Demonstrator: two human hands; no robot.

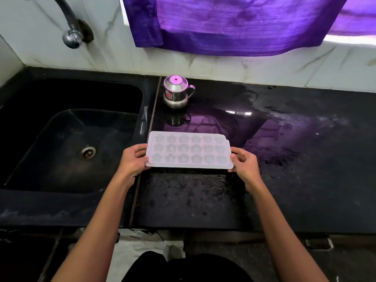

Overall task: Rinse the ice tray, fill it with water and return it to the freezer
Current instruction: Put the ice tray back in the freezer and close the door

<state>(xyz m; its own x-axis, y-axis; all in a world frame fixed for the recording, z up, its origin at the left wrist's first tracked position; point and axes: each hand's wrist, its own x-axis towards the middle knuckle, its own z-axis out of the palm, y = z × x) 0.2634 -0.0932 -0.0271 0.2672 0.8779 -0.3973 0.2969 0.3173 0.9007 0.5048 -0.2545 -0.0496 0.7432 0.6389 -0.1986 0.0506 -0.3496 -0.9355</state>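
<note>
The ice tray [188,151] is held level above the wet surface [305,159], just right of the sink [61,139], the left hand [133,161] and right hand [245,164] each with fingers clamped on one end. The cells possibly hold water; if tilted, spilling could be caused.

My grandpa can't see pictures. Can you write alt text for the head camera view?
Two hands, left hand and right hand, hold a white ice tray by its ends over a wet black counter. A dark sink sits left; a small steel pot stands behind.
</note>
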